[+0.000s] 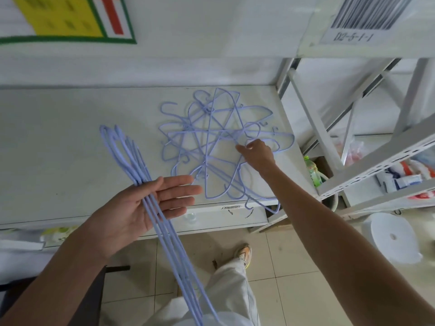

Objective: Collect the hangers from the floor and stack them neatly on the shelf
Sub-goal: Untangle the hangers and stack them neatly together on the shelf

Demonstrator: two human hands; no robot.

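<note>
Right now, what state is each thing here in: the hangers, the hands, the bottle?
Left hand: palm up, fingers straight, carrying a bundle.
Bundle of hangers: aligned, lying across the left palm.
Right hand: fingers curled, pinching a wire of the pile.
Pile of hangers: tangled, lying flat on the shelf.
Shelf: holds the pile.
Green bottle: upright, beside the shelf.
</note>
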